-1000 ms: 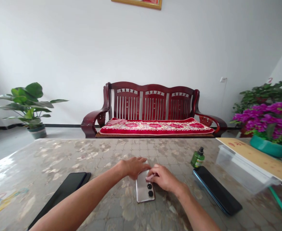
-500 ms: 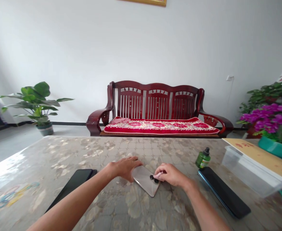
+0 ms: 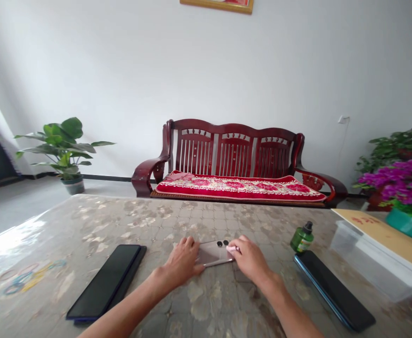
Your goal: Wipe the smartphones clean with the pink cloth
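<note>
A silver phone [image 3: 213,252] lies back up on the patterned table [image 3: 206,305], its two camera lenses at the far right end. My left hand [image 3: 180,262] rests on the phone's left end, fingers curled over its edge. My right hand [image 3: 250,259] is at the phone's right end, fingers pinched on a small pale piece, perhaps a cloth or swab, pressed against the phone near the lenses. Most of the phone's near edge is hidden by my hands.
A black phone [image 3: 109,281] lies screen up at the left, another dark phone [image 3: 332,288] at the right. A small green bottle [image 3: 301,238] stands beside it. A clear plastic box [image 3: 371,265] with a board on top sits far right. Coloured rubber bands [image 3: 23,278] lie far left.
The silver phone has been turned from lengthwise to lying across, lenses now at the far right. Both hands shifted with it; the view moved left and slightly up.
</note>
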The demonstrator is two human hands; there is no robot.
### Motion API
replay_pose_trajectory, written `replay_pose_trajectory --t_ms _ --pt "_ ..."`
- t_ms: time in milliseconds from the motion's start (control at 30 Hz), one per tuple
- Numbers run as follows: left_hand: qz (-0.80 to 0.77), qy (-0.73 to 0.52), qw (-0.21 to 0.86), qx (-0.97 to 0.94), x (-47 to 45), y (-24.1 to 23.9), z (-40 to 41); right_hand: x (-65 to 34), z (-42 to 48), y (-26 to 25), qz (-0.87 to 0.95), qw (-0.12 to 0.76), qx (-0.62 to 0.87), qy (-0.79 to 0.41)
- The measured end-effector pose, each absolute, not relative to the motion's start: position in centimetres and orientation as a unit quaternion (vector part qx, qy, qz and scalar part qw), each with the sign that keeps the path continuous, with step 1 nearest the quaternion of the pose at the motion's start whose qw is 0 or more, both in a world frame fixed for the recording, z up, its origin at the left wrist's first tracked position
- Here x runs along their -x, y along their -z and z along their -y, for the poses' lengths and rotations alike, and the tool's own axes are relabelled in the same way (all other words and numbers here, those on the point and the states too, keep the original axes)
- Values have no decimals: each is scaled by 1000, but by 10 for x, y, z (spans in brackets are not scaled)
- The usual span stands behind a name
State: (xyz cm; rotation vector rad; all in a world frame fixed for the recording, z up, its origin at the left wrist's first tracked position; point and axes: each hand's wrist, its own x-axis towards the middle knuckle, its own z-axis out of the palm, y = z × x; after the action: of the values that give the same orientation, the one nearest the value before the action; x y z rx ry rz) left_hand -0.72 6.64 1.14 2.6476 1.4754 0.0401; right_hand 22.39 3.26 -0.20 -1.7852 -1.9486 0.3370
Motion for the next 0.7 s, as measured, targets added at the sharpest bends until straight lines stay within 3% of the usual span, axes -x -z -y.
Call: replay_pose_trajectory --t_ms 267,700 --pt "-480 -89 83 -869 14 7 -59 -195 -30 9 768 211 601 -63" --pt "-478 -72 57 -873 11 10 -61 -194 -35 11 765 237 597 -41"
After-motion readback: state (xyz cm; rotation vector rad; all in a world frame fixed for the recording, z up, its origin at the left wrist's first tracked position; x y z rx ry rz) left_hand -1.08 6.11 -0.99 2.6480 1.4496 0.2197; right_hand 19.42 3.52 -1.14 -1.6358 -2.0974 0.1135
